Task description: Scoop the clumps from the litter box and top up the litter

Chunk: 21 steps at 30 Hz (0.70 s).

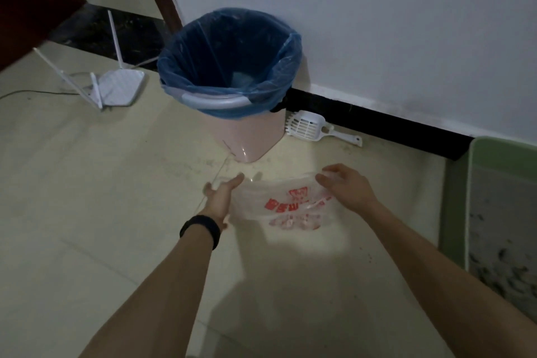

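A clear plastic bag [286, 206] with red print is stretched between my two hands above the floor. My left hand [222, 195] grips its left edge; a black band sits on that wrist. My right hand [347, 184] pinches its right top edge. A white slotted litter scoop [309, 126] lies on the floor against the black skirting, behind the bag. The green litter box [456, 197] with grey litter [499, 229] and dark clumps stands at the right edge, partly cut off.
A pink bin [250, 136] lined with a blue bag [229, 58] stands by the wall, just beyond my hands. A white router [120, 87] with antennas and a cable lies on the tiled floor to the left. A dark door frame rises behind.
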Each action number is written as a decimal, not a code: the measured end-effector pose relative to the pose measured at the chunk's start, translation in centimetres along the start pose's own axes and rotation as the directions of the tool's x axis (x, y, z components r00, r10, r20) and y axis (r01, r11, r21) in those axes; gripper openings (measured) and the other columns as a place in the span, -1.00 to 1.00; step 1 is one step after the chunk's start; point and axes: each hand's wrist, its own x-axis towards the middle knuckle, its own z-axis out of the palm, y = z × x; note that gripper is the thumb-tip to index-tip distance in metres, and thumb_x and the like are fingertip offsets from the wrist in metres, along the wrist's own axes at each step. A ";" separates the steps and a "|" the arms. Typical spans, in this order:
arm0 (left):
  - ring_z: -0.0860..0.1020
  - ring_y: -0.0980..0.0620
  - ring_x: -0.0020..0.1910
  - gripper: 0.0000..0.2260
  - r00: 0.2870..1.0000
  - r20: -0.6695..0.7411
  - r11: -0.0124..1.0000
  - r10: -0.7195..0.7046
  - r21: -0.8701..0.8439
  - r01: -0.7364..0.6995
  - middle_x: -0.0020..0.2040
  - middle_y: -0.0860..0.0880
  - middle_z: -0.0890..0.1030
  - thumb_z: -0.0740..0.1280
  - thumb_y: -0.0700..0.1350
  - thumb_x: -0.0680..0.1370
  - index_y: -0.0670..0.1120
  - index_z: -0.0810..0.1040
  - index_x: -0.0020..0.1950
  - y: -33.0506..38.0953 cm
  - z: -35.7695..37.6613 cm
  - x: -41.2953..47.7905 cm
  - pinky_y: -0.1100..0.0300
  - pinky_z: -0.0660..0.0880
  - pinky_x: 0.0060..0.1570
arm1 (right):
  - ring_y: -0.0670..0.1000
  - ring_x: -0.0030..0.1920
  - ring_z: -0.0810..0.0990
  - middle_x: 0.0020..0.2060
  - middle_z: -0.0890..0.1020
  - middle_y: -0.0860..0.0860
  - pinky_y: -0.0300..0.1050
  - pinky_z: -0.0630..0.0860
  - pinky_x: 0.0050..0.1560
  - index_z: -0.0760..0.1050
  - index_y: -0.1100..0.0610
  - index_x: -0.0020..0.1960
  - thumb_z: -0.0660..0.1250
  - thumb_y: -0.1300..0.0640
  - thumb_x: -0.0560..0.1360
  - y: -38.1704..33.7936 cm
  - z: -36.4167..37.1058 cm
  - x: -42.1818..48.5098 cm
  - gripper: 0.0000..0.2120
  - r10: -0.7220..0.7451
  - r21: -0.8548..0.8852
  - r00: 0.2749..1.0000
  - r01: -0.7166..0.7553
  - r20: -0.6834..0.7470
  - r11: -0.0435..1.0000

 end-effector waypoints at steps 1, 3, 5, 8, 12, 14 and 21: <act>0.38 -0.20 0.37 -0.17 0.979 -0.161 0.992 0.127 0.044 -0.121 0.43 -0.13 0.33 0.43 0.24 0.41 0.05 0.10 0.55 0.2 0.2 0.4 -0.13 0.35 0.30 | 0.09 0.17 0.53 0.25 0.53 0.00 -0.03 0.44 0.20 0.44 -0.10 0.35 0.30 -0.29 0.48 0.1 0.1 0.2 -0.50 -0.012 -0.142 1.000 0.012 0.006 0.990; 0.32 -0.18 0.38 -0.30 0.755 -0.341 0.811 0.561 0.411 -0.417 0.43 -0.14 0.33 0.42 0.19 0.44 0.01 0.25 0.49 1.3 0.7 0.5 -0.09 0.31 0.34 | 0.19 0.42 0.31 0.44 0.34 0.06 0.16 0.29 0.38 0.30 -0.18 0.45 0.23 -0.38 0.45 0.0 0.4 0.3 -0.37 -0.050 -0.353 0.997 0.028 -0.055 0.935; 0.39 -0.12 0.29 -0.55 0.474 -0.056 0.378 0.879 0.687 -0.621 0.31 -0.06 0.48 0.39 0.06 0.48 0.02 0.42 0.35 2.2 1.6 0.4 0.01 0.37 0.25 | 0.19 0.46 0.19 0.48 0.25 0.06 0.17 0.24 0.40 0.34 -0.17 0.43 0.26 -0.33 0.46 -0.1 0.7 -0.2 -0.42 -0.180 -0.441 0.973 0.099 -0.146 0.892; 0.46 -0.03 0.22 -0.67 0.522 0.376 0.183 0.766 0.651 -0.737 0.23 0.02 0.55 0.28 -0.01 0.56 0.05 0.44 0.33 2.3 4.4 0.7 0.05 0.45 0.14 | 0.15 0.36 0.30 0.37 0.34 0.04 0.05 0.35 0.33 0.47 -0.05 0.34 0.34 -0.06 0.50 0.1 1.2 -0.4 -0.58 -0.296 -0.419 0.948 0.225 -0.114 0.880; 0.56 -0.04 0.04 -0.77 0.608 0.539 0.070 0.584 0.712 -0.698 0.12 0.02 0.60 0.17 -0.04 0.61 0.05 0.53 0.22 0.0 7.4 1.2 0.13 0.44 -0.14 | 0.15 0.24 0.42 0.27 0.44 0.07 -0.03 0.43 0.24 0.49 0.06 0.31 0.29 0.28 0.50 1.4 1.7 -0.2 -0.60 -0.342 -0.353 0.925 0.269 -0.164 0.896; 0.55 -0.03 0.00 -0.77 0.622 0.560 0.052 0.547 0.719 -0.693 0.06 0.03 0.60 0.16 -0.03 0.58 0.07 0.58 0.13 -1.1 7.8 1.0 0.17 0.40 -0.18 | 0.14 0.23 0.43 0.27 0.47 0.08 -0.02 0.44 0.23 0.50 0.08 0.30 0.23 0.34 0.48 2.0 1.8 -0.4 -0.57 -0.342 -0.339 0.923 0.269 -0.177 0.902; 0.60 -0.06 -0.08 -0.80 0.817 0.496 0.248 0.294 0.786 -0.566 -0.05 -0.04 0.64 0.26 0.01 0.53 -0.04 0.61 0.02 -0.9 7.7 1.1 0.07 0.58 -0.09 | 0.07 0.17 0.53 0.20 0.54 0.05 -0.23 0.38 0.17 0.55 0.08 0.23 0.15 0.32 0.51 2.7 2.0 -0.9 -0.62 -0.224 -0.127 0.937 0.196 -0.268 0.972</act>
